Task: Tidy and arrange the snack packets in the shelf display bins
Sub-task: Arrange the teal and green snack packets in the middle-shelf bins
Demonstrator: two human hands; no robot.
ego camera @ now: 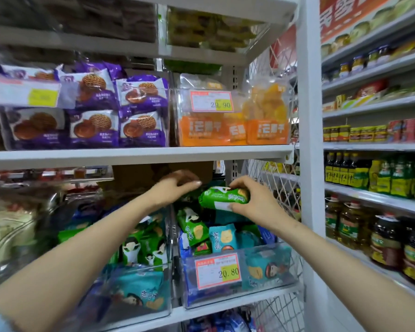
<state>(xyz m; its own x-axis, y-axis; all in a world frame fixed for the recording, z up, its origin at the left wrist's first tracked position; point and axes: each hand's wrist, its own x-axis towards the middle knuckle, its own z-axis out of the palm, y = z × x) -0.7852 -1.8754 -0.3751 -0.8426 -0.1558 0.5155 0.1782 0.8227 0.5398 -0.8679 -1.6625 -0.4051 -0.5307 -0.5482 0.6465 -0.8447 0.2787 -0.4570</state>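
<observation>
My right hand (252, 202) grips a green snack packet (219, 196) above the back of the right clear bin (268, 287), which holds green, teal and blue packets behind a 20.80 price tag (218, 271). My left hand (177, 185) reaches over the divider toward the same packet, fingers extended with the tips close to its left end; I cannot tell whether they touch it. Below my left forearm, the left clear bin (120, 305) holds more green and teal packets (144, 248).
The shelf above (139, 153) carries purple waffle packets (94, 125) and orange packets (230, 125) in clear bins. A white upright post (309, 116) and wire mesh close the right side. Oil bottles (388, 238) and jars fill the neighbouring shelves at right.
</observation>
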